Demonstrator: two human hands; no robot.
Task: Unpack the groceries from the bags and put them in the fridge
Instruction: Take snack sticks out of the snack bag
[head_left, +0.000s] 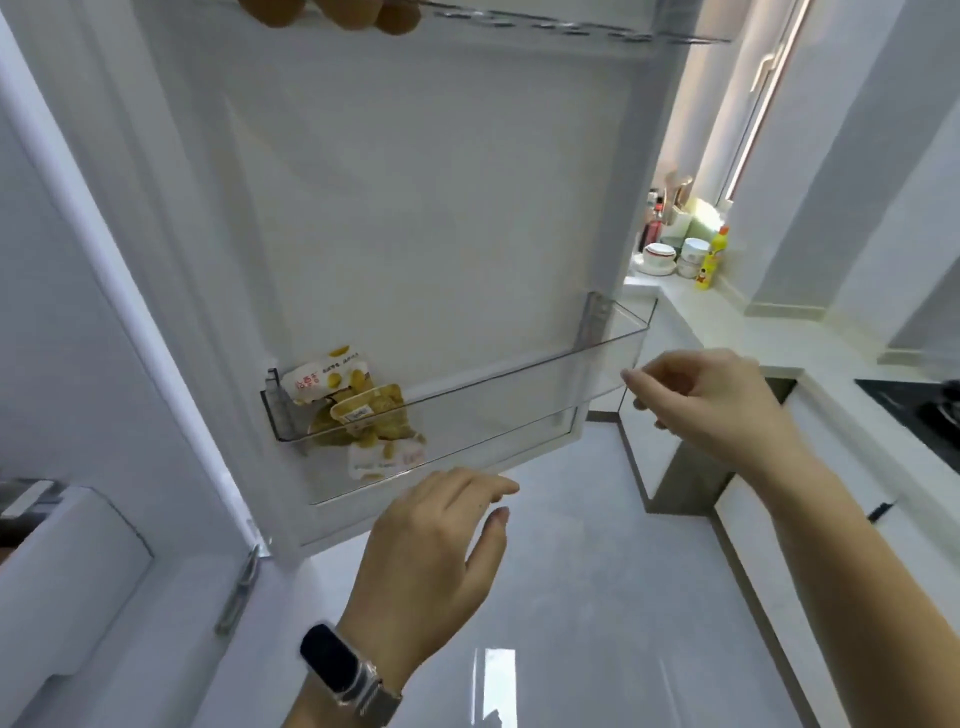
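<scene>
The open fridge door (426, 197) fills the upper middle of the head view. Its clear lower door bin (519, 379) holds several yellow-and-white snack packets (348, 400) at its left end; the rest of the bin is bare. My left hand (436, 551), with a black wristband, hovers just below and in front of the bin, fingers apart and holding nothing. My right hand (711, 400) is at the bin's right end, fingers loosely curled with nothing in them. A top door shelf (571, 23) holds brown rounded items (332, 13), cut off by the frame edge.
A white counter (727, 322) runs along the right with bowls, jars and a yellow bottle (711, 260). A black hob (919, 410) sits at the far right. Glossy grey floor (597, 597) lies below. The fridge body and a hinge (244, 587) are at the left.
</scene>
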